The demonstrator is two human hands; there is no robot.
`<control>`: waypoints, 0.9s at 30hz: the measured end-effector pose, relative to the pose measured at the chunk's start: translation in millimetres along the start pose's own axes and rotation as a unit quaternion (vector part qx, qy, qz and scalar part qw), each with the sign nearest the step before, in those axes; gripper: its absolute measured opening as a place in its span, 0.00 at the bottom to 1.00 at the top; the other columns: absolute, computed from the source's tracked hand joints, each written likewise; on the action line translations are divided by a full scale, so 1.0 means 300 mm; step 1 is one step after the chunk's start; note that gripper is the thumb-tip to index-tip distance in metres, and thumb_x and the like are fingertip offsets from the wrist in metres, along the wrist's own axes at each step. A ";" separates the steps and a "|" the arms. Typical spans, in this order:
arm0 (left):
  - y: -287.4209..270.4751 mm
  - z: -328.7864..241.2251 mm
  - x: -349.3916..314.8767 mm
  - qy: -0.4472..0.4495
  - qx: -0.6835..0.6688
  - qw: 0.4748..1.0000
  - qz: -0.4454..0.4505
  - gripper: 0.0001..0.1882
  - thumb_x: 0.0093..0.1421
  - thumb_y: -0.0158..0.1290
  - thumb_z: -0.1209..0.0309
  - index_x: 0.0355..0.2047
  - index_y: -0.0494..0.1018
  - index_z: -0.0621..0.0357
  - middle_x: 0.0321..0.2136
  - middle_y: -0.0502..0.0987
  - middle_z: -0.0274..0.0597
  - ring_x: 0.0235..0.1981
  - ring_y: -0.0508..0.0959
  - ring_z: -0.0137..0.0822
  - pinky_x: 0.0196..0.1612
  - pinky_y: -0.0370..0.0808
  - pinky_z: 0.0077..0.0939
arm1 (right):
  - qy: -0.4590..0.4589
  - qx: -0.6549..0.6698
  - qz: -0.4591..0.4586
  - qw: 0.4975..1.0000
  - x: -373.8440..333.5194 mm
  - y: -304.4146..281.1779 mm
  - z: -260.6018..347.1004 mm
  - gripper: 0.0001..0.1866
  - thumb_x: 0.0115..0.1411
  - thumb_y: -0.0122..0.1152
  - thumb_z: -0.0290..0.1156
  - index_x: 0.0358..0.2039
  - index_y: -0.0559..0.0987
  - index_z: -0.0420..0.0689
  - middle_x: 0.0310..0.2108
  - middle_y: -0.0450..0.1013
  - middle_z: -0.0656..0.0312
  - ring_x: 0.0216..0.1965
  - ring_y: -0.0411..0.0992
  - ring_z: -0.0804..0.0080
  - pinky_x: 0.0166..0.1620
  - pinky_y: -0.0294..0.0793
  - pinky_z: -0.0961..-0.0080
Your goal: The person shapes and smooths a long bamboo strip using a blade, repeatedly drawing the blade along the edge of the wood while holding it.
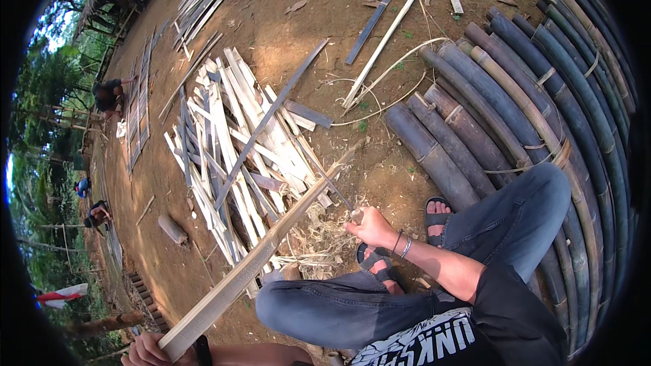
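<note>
In the head view, the left hand (144, 350) is at the lower left corner, closed around the near end of a long pale bamboo slat (261, 254). The slat slants up and to the right from that hand, across the front of the person's bent knee, and its thin far end reaches over bare ground (434, 7). The right hand (374, 228), near the middle, grips the handle of a knife (341, 195). The thin dark blade points up and to the left, toward the slat's far part; whether its edge touches the wood cannot be told.

Just beyond the slat lies a loose pile of split bamboo (278, 142), light and dark pieces mixed, with one long dark strip (271, 109) lying slantwise across it. Curly shavings (315, 238) cover the ground between the pile and the person's sandals (438, 219). To the right, whole bamboo poles (542, 98) lie side by side, some tied with strips.

More slats (211, 1) lie at the top. At the far left, a bamboo lattice (140, 112) rests on the ground beside a bent-over person (106, 97), and a red and white flag (64, 295) hangs below.
</note>
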State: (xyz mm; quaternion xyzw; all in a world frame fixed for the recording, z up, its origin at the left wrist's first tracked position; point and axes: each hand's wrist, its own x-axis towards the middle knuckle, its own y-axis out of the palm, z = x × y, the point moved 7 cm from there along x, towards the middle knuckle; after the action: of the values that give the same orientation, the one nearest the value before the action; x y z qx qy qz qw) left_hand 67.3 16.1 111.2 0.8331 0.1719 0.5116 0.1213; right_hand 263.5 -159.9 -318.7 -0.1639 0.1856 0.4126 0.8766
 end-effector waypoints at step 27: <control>-0.041 -0.019 0.005 0.018 0.037 0.999 -0.030 0.19 0.61 0.47 0.56 0.19 0.61 0.51 0.09 0.58 0.28 0.09 0.57 0.22 0.15 0.55 0.15 | -0.028 -0.004 -0.012 1.000 0.117 -0.036 -0.121 0.20 0.47 0.66 0.39 0.21 0.73 0.31 0.15 0.69 0.45 0.20 0.73 0.62 0.29 0.71 0.63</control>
State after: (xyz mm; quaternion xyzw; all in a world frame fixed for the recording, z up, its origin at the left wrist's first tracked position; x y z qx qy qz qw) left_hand 60.9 28.0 110.3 0.8219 0.2178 0.5161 0.1030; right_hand 285.8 -159.0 -365.3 -0.1581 0.1569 0.4076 0.8856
